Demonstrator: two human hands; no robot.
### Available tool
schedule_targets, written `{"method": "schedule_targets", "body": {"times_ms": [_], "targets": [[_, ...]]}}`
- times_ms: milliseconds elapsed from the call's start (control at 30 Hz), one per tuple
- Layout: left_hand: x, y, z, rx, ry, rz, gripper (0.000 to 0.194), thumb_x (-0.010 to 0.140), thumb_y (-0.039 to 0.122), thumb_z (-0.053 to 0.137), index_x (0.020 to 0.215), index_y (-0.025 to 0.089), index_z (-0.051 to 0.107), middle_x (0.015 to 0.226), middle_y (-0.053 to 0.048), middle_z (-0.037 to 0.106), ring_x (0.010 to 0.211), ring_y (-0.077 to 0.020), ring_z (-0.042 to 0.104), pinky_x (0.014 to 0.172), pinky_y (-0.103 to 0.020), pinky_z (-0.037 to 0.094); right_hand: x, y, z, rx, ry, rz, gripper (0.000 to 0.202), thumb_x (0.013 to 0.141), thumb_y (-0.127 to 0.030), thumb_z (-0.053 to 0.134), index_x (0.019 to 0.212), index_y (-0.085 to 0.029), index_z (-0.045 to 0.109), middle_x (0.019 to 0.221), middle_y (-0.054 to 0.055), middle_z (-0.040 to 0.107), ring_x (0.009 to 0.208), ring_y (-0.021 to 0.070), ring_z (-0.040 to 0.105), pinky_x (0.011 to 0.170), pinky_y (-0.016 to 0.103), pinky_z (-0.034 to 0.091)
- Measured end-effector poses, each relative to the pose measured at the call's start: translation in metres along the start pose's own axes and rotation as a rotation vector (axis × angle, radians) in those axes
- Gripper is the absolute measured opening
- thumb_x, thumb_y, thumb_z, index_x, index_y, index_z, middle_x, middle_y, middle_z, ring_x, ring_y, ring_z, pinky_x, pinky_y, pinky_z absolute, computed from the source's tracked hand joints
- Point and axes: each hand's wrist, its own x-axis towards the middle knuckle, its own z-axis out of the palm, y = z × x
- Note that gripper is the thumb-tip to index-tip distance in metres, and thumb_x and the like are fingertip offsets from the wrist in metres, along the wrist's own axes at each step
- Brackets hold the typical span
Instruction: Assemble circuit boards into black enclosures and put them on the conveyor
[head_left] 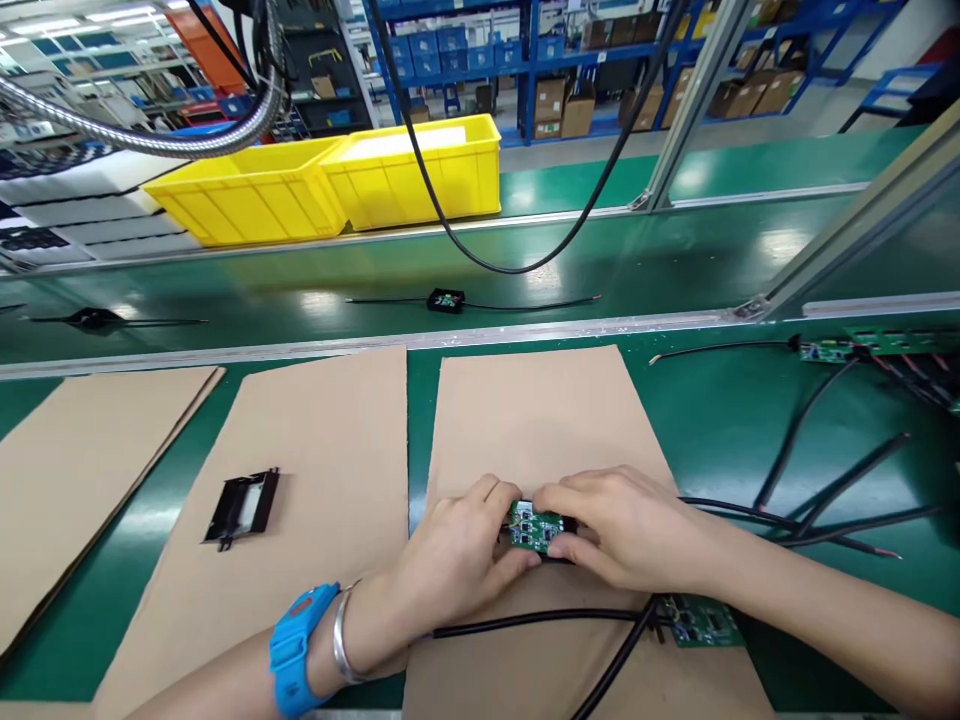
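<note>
Green worktop (705, 420), biggest thing, runs across the view. Beyond it, past a metal rail, two yellow bins (420, 180) stand side by side. Cardboard sheets lie flat on the near side; the middle sheet (525, 420) is under the work. Black cables (855, 477) cross each other at right, some passing behind the right forearm; where those end is hidden.

Hands next. Left hand (472, 535): thumb and fingers pinching the left end of the small circuit board. Right hand (611, 525): same pinch on the right end. Both grasping, neither free.

Black case (241, 508), tilted, alone on the sheet to the left, well apart from the hands. Second circuit board (709, 625), partly under the right forearm, cables at its left end.

Smallest: the small circuit board (536, 528), between the hands over the middle sheet, green face up. Black shows along its edges; whether it sits in a holder, can't tell, fingers cover it.

Handling, my judgement: grip by edges only, thumbs off the chips, press evenly from both ends so it doesn't flex. Keep it level, low over the cardboard. Nearby cables could snag a wrist; give them slack.
</note>
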Motion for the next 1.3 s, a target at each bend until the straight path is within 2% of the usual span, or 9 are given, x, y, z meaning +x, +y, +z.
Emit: {"method": "schedule_targets", "body": {"times_ms": [167, 333, 433, 600, 800, 933, 1067, 1167, 1300], "targets": [[-0.003, 0.002, 0.005, 0.011, -0.036, 0.037, 0.044, 0.078, 0.037, 0.068, 0.112, 0.02, 0.047, 0.103, -0.004, 0.059, 0.086, -0.0247, 0.063, 0.071, -0.038, 0.053, -0.004, 0.004, 0.005, -0.077, -0.027, 0.005, 0.013, 0.091, -0.029, 0.057, 0.104, -0.026, 0.058, 0.087, -0.001, 0.062, 0.073, 0.018, 0.06, 0.059, 0.028, 0.034], [-0.001, 0.001, 0.01, 0.016, -0.04, 0.008, 0.041, 0.081, 0.036, 0.066, 0.113, 0.02, 0.047, 0.104, -0.004, 0.058, 0.084, -0.0251, 0.064, 0.07, -0.039, 0.055, -0.01, 0.003, 0.007, -0.228, -0.052, 0.035, 0.006, 0.09, -0.03, 0.058, 0.09, -0.025, 0.057, 0.088, 0.0, 0.053, 0.06, 0.0146, 0.053, 0.051, 0.028, 0.021], [0.002, -0.001, 0.008, -0.009, -0.049, 0.028, 0.044, 0.079, 0.034, 0.068, 0.115, 0.02, 0.047, 0.107, -0.004, 0.058, 0.086, -0.0247, 0.064, 0.072, -0.039, 0.056, -0.008, 0.005, 0.008, -0.262, -0.053, 0.035, 0.001, 0.089, -0.026, 0.058, 0.09, -0.025, 0.058, 0.09, 0.0, 0.051, 0.058, 0.0135, 0.051, 0.05, 0.028, 0.016], [0.003, -0.003, 0.006, -0.019, -0.037, 0.047, 0.041, 0.078, 0.032, 0.068, 0.112, 0.02, 0.049, 0.103, -0.004, 0.058, 0.085, -0.0238, 0.063, 0.07, -0.037, 0.055, -0.002, 0.006, 0.011, -0.278, -0.017, 0.0, 0.007, 0.09, -0.02, 0.055, 0.09, -0.026, 0.059, 0.086, -0.001, 0.05, 0.058, 0.0131, 0.051, 0.049, 0.03, 0.012], [0.005, -0.002, 0.008, 0.034, -0.045, 0.042, 0.037, 0.079, 0.032, 0.068, 0.108, 0.02, 0.05, 0.099, -0.002, 0.057, 0.079, -0.0227, 0.062, 0.065, -0.036, 0.054, 0.001, -0.004, 0.007, -0.369, 0.006, -0.095, 0.007, 0.087, -0.012, 0.056, 0.086, -0.02, 0.057, 0.084, 0.002, 0.052, 0.054, 0.0128, 0.046, 0.048, 0.032, 0.013], [0.005, -0.004, 0.01, 0.037, -0.044, 0.046, 0.042, 0.08, 0.033, 0.066, 0.115, 0.022, 0.047, 0.1, -0.001, 0.056, 0.078, -0.0228, 0.063, 0.064, -0.037, 0.054, 0.006, -0.004, 0.001, -0.423, 0.001, -0.142, 0.009, 0.089, -0.013, 0.053, 0.084, -0.018, 0.059, 0.084, 0.004, 0.054, 0.058, 0.0145, 0.049, 0.047, 0.033, 0.015], [0.007, -0.005, 0.009, 0.024, -0.061, 0.038, 0.047, 0.081, 0.034, 0.065, 0.122, 0.025, 0.044, 0.105, -0.002, 0.056, 0.081, -0.0236, 0.065, 0.065, -0.037, 0.054, 0.012, 0.0, -0.004, -0.425, -0.065, -0.204, 0.012, 0.09, -0.012, 0.053, 0.082, -0.017, 0.06, 0.086, 0.005, 0.057, 0.063, 0.0161, 0.053, 0.048, 0.032, 0.018], [0.007, -0.003, 0.008, 0.037, -0.06, 0.024, 0.044, 0.082, 0.037, 0.065, 0.118, 0.024, 0.045, 0.105, -0.002, 0.057, 0.082, -0.0239, 0.065, 0.064, -0.037, 0.054, 0.013, 0.002, 0.0, -0.4, -0.079, -0.203, 0.011, 0.09, -0.012, 0.053, 0.084, -0.018, 0.06, 0.086, 0.005, 0.059, 0.064, 0.017, 0.054, 0.048, 0.031, 0.019], [0.005, 0.0, 0.008, 0.06, -0.046, 0.021, 0.044, 0.08, 0.035, 0.068, 0.116, 0.024, 0.045, 0.102, -0.001, 0.058, 0.077, -0.0219, 0.065, 0.061, -0.034, 0.054, 0.007, 0.001, 0.011, -0.388, -0.048, -0.132, 0.009, 0.088, -0.011, 0.053, 0.086, -0.018, 0.058, 0.082, 0.004, 0.058, 0.06, 0.0168, 0.053, 0.047, 0.03, 0.014]]}}
